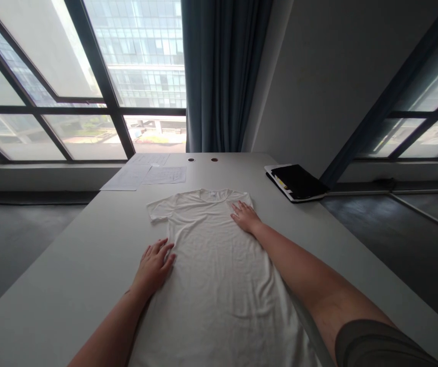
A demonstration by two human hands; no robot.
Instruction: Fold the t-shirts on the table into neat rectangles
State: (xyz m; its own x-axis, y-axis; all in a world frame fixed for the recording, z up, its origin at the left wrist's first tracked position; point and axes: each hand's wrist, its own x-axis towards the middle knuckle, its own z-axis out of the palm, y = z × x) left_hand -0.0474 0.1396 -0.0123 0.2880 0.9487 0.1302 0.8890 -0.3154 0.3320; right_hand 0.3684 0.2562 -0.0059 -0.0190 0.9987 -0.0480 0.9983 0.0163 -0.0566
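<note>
A white T-shirt (pixel 211 265) lies flat on the grey table (pixel 69 265), collar toward the far end. My left hand (pixel 153 265) rests palm down with fingers spread on the shirt's left edge, below the left sleeve. My right hand (pixel 245 216) lies flat with fingers apart on the shirt's right shoulder, near the collar; the right sleeve looks folded in under it. Neither hand holds anything.
Sheets of paper (pixel 146 175) lie at the table's far left. A black notebook on a white pad (pixel 297 182) sits at the far right edge. Two cable holes (pixel 202 159) are at the back. Windows and a blue curtain (pixel 222 76) stand behind.
</note>
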